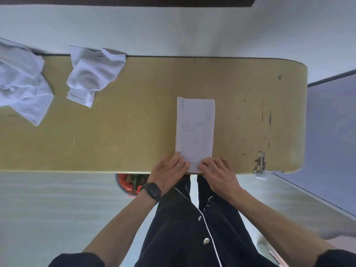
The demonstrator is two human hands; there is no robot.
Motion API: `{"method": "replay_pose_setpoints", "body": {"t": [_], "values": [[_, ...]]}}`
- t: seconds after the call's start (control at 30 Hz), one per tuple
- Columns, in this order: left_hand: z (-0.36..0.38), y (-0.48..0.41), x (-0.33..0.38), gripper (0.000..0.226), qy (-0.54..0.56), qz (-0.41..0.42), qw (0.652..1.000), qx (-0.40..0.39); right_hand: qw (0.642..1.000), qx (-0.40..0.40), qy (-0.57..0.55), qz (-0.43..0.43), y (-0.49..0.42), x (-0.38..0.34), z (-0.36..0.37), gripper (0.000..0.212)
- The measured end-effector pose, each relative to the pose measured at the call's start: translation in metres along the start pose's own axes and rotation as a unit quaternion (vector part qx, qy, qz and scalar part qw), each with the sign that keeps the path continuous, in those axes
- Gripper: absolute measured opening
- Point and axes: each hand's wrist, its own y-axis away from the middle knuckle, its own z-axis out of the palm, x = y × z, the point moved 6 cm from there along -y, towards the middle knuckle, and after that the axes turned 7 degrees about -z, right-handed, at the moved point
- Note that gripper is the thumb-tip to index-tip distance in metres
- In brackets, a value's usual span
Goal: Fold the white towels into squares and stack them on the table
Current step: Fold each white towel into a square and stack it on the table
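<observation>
A white towel [195, 128], folded into a long narrow strip, lies flat on the tan table [134, 128], running from the near edge toward the wall. My left hand [169, 168] rests on its near left corner and my right hand [217, 172] on its near right corner, fingers curled over the towel's end at the table edge. Two crumpled white towels lie unfolded at the far left: one [94, 74] against the wall, the other [21, 81] partly cut off by the frame.
The table has a rounded right end with chipped edging [260, 162]. A bin with red contents [129, 184] stands on the floor under the near edge. A white wall runs behind the table; a blue-grey panel [331, 120] lies to the right.
</observation>
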Motion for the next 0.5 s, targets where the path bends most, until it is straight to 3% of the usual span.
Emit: {"method": "replay_pose_setpoints", "body": {"t": [0.2, 0.37, 0.4, 0.5], "values": [[-0.01, 0.005, 0.0, 0.021, -0.003, 0.055, 0.998, 0.032, 0.999, -0.012, -0.052, -0.007, 0.007, -0.002, -0.001, 0.03], [-0.016, -0.004, -0.008, 0.019, 0.067, 0.089, 0.994, -0.019, 0.992, -0.032, -0.122, 0.025, 0.002, 0.0, -0.006, 0.019], [-0.02, -0.009, -0.011, 0.023, 0.089, 0.08, 0.992, -0.035, 0.989, -0.032, -0.139, 0.032, 0.0, 0.001, -0.011, 0.014], [-0.038, -0.029, -0.029, 0.024, 0.162, -0.002, 0.983, -0.082, 0.968, -0.042, -0.219, 0.118, -0.014, 0.014, -0.032, 0.027]]}}
